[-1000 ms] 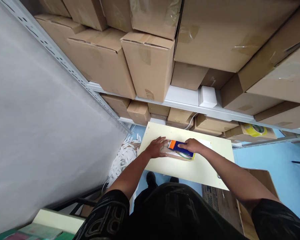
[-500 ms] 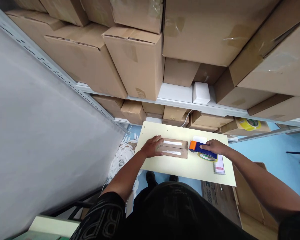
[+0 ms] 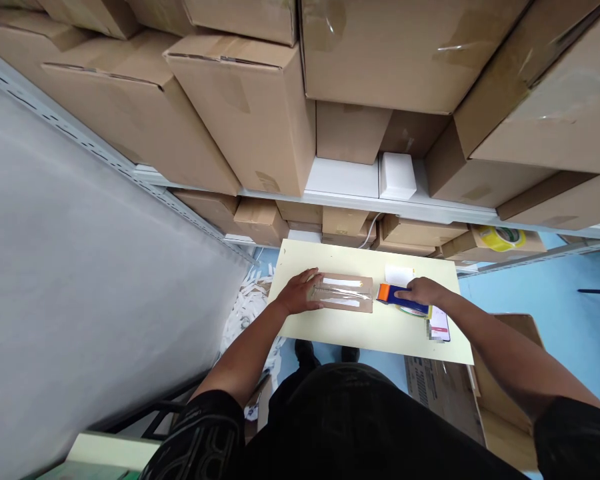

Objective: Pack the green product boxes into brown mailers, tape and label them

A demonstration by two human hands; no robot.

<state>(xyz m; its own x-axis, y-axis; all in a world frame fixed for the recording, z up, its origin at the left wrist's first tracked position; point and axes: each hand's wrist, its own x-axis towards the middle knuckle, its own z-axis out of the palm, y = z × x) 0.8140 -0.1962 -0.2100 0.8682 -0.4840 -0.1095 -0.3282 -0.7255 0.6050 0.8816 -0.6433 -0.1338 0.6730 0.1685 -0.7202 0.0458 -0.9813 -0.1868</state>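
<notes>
A small flat cardboard box (image 3: 347,304) lies on the pale yellow tabletop (image 3: 330,333). Two white strips run along its top, and a shiny band of clear tape (image 3: 345,292) covers the middle seam between them. My left hand (image 3: 301,293) grips the box's left end, fingers over the far side and thumb at the near side. In my right hand (image 3: 425,294) is a blue tape dispenser (image 3: 405,298) with an orange front, held just off the box's right end. The tape roll is partly hidden beneath the dispenser.
White paper (image 3: 399,274) and a phone-like item with a lit screen (image 3: 439,324) lie by my right hand. Behind the table, shelves hold many cardboard boxes (image 3: 260,113) and a yellow tape roll (image 3: 501,238). Paper scraps (image 3: 245,307) litter the floor at left; an open carton (image 3: 510,393) stands right.
Glossy tape now shows along the box's middle seam. The dispenser stays beside the box's right end, tilted slightly differently. The view has shifted a little.
</notes>
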